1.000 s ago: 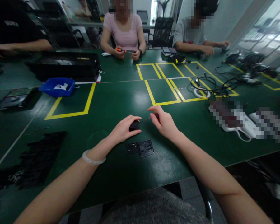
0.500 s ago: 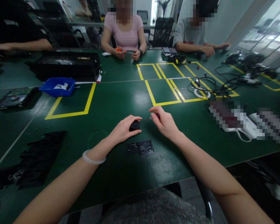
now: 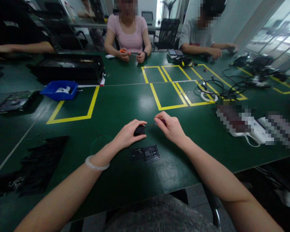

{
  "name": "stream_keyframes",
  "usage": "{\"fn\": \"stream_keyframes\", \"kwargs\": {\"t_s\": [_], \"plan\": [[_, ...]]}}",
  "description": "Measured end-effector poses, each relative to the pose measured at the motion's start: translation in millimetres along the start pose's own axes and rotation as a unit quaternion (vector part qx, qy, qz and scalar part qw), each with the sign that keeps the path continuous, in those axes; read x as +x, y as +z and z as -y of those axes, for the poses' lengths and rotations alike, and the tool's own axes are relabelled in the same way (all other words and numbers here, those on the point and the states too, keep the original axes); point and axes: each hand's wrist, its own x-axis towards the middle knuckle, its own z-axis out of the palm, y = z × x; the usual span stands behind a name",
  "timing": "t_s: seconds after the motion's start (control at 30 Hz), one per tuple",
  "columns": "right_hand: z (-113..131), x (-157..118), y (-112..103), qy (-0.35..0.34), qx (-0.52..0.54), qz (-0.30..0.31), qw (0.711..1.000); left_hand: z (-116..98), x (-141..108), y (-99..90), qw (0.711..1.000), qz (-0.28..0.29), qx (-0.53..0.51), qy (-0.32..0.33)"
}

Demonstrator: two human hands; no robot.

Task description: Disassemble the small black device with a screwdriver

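My left hand (image 3: 130,133) is closed round a small black box-shaped part (image 3: 139,130), holding it against the green table (image 3: 116,180). My right hand (image 3: 168,125) grips a screwdriver (image 3: 150,125) by its handle, mostly hidden in the fingers. The thin shaft lies nearly level and its tip meets the right side of the black part. Just below the hands, two flat black plastic pieces (image 3: 151,154) rest on the table, side by side.
A blue tray (image 3: 59,90) with white scraps stands at left, before a long black casing (image 3: 67,69). Dark parts (image 3: 45,161) lie near left. Tangled cables (image 3: 222,88) and a white power strip (image 3: 259,130) are at right. Several people sit around; one holds an orange-handled screwdriver (image 3: 124,51).
My right hand has shifted slightly and its fingers have drawn closer together on the screwdriver. My left hand and the black part have stayed in place.
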Motion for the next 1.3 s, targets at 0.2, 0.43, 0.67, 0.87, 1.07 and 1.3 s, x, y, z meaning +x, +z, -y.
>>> {"fn": "stream_keyframes", "kwargs": {"t_s": [0.2,0.43,0.67,0.87,1.07,1.3], "plan": [[0.7,-0.3,0.3,-0.012,0.007,-0.017,1.000,-0.5,0.5,-0.1,1.000,0.002,0.003,-0.003],[1.0,0.4,-0.8,-0.006,0.005,0.002,1.000,-0.8,0.3,0.0,1.000,0.001,0.004,-0.001],[-0.1,-0.1,1.7,-0.016,0.013,-0.021,1.000,-0.8,0.2,-1.0,1.000,0.001,0.001,-0.001],[0.4,0.4,1.5,-0.012,0.006,-0.013,1.000,-1.0,0.0,-0.5,1.000,0.001,0.000,0.000],[-1.6,0.6,5.2,-0.026,0.010,-0.037,0.999,-0.2,0.0,0.6,1.000,0.000,0.003,0.002],[0.4,1.8,3.5,-0.019,0.005,-0.026,0.999,-0.7,0.5,0.3,1.000,-0.001,0.001,-0.001]]}}
